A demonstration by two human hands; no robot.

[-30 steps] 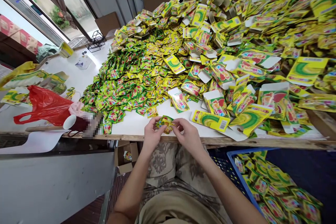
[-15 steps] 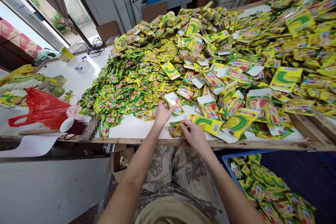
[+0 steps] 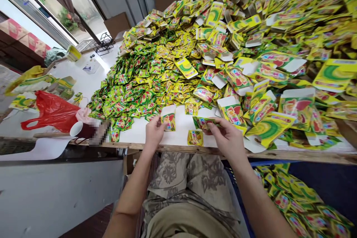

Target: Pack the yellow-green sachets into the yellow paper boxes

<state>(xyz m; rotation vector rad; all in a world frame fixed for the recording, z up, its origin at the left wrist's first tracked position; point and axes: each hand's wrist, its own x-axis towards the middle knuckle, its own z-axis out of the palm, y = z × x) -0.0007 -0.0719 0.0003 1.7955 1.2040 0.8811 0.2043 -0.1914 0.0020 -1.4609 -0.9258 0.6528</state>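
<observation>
My left hand [image 3: 155,132] is closed on a small printed carton [image 3: 169,119], its white flap standing up at the top. Between the thumb and fingers of my right hand [image 3: 227,135] is a green sachet [image 3: 205,122] with a watermelon picture. A yellow sachet [image 3: 195,138] lies flat on the white tabletop [image 3: 178,138] between my hands. Just beyond, another yellow sachet [image 3: 191,108] rests by the edge of the large heap of green and yellow sachets [image 3: 139,85]. Flat and part-open cartons [image 3: 231,111] lie close to my right hand.
A red plastic bag [image 3: 55,113] and a dark mug [image 3: 83,130] stand at the left. More cartons [image 3: 334,76] pile up at the right. Below the wooden table edge [image 3: 279,156], a blue crate holds filled packs [image 3: 301,200]. A black wire rack [image 3: 104,43] stands farther back.
My hands have moved apart. The carton has gone left and nearer with my left hand. My right hand has lifted a green sachet, and a yellow one lies on the table. The view has shifted.
</observation>
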